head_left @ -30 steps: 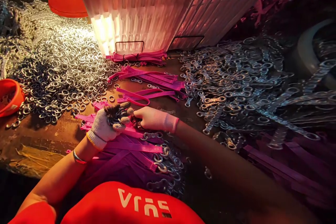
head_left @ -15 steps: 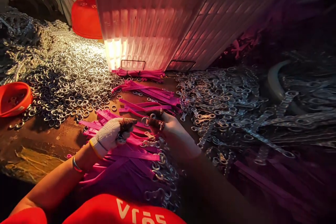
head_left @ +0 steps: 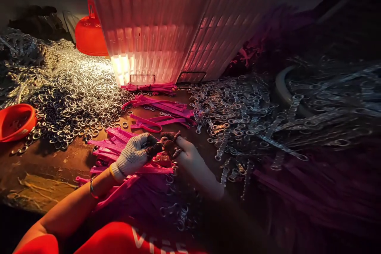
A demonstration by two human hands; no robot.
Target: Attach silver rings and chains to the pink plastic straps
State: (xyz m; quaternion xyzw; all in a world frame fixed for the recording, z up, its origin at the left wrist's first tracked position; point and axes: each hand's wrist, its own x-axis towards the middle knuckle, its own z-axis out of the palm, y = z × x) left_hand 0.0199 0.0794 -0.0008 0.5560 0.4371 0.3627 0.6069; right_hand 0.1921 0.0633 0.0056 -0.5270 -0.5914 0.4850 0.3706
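My left hand point(head_left: 135, 154), in a white dotted glove with darkened fingertips, is closed in a pinch above the pink straps point(head_left: 116, 139). What its fingertips grip is hidden. Fingertips of my right hand point(head_left: 186, 151), wrapped in dark covering, are closed around a small metal ring point(head_left: 163, 139). Both hands nearly touch at this ring. Just below them, a short chain of metal links point(head_left: 161, 158) lies over the straps. One looped pink strap point(head_left: 149, 123) rests beyond my fingers.
A large heap of metal rings point(head_left: 77, 99) spreads at left beside a red bowl point(head_left: 18, 121). Under a red lamp point(head_left: 91, 35) the heap is brightly lit. Translucent ribbed panels point(head_left: 149, 35) stand at the back. Linked metal chains point(head_left: 232, 115) pile up at right.
My left hand has moved right and closed up against my right hand, so their fingertips now meet at the ring. The whole view has shifted slightly.
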